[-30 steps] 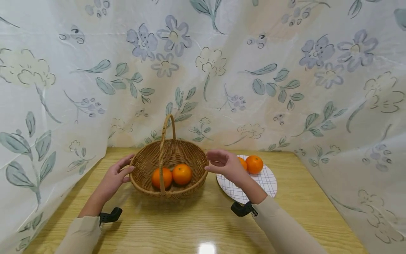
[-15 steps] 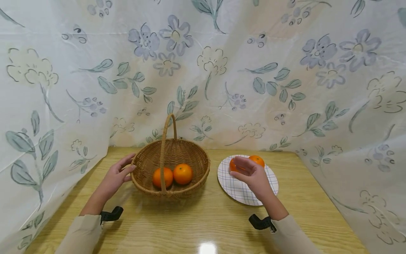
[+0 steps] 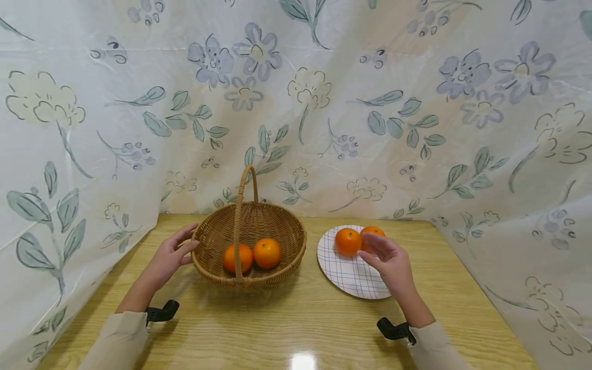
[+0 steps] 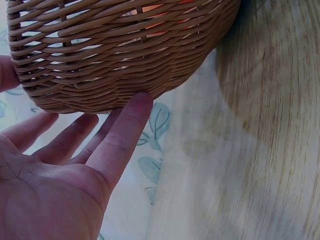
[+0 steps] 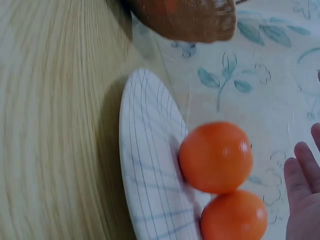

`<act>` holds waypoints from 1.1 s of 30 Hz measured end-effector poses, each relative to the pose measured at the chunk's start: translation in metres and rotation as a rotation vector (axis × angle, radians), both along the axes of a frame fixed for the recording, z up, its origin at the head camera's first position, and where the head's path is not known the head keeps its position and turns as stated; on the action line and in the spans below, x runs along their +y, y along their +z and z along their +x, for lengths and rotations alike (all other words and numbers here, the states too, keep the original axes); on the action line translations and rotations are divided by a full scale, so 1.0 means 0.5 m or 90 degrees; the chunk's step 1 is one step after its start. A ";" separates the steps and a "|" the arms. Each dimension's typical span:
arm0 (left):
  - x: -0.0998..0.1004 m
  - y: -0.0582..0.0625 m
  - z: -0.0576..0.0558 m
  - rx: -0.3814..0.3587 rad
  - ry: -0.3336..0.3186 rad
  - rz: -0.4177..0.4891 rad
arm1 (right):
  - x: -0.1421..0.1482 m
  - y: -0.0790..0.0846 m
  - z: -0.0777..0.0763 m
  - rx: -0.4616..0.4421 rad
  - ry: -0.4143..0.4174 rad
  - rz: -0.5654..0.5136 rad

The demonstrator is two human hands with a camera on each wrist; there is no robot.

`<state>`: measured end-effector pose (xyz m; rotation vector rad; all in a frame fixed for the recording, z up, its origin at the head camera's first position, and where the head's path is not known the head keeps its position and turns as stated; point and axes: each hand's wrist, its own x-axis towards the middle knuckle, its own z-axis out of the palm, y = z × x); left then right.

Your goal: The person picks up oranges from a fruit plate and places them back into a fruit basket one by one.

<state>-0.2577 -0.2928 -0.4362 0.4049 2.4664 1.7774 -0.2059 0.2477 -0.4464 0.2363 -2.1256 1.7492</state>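
A brown wicker basket [image 3: 273, 277] with a tall arched handle holds two oranges, the left orange [image 3: 239, 263] partly behind the handle and the right orange [image 3: 267, 253] beside it. My left hand [image 3: 167, 257] touches the basket's left side, fingers fairly straight against the weave in the left wrist view. Over a white checked plate [image 3: 342, 275] hovers my right hand [image 3: 393, 264], fingers loosely bent and holding nothing. Two more oranges sit on that plate. The nearer orange [image 3: 348, 241] lies just left of my fingertips; the farther orange [image 3: 372, 232] is partly hidden by them.
A light wooden table [image 3: 259, 329] carries everything. Floral sheeting [image 3: 314, 118] hangs behind it and along both sides. Each wrist bears a black camera mount, one being the right mount [image 3: 393, 329].
My right hand has left the basket's right rim and moved right to the oranges on the plate. The left hand stays at the basket.
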 end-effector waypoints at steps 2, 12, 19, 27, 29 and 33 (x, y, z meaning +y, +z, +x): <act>0.001 0.001 0.000 0.003 -0.003 -0.004 | 0.010 -0.004 -0.005 0.001 -0.016 0.003; 0.002 -0.001 -0.005 0.003 0.001 -0.002 | 0.061 -0.019 -0.049 -0.041 -0.094 0.051; 0.000 -0.004 -0.004 0.005 0.001 0.002 | 0.087 -0.019 -0.086 -0.068 -0.124 0.112; 0.000 -0.005 -0.004 0.004 0.003 0.001 | 0.121 -0.035 -0.125 -0.109 -0.070 0.149; 0.000 -0.006 -0.004 0.004 0.002 0.004 | 0.126 -0.038 -0.130 -0.126 -0.058 0.155; 0.000 -0.004 -0.007 0.004 -0.003 0.008 | 0.132 -0.043 -0.140 -0.152 -0.037 0.160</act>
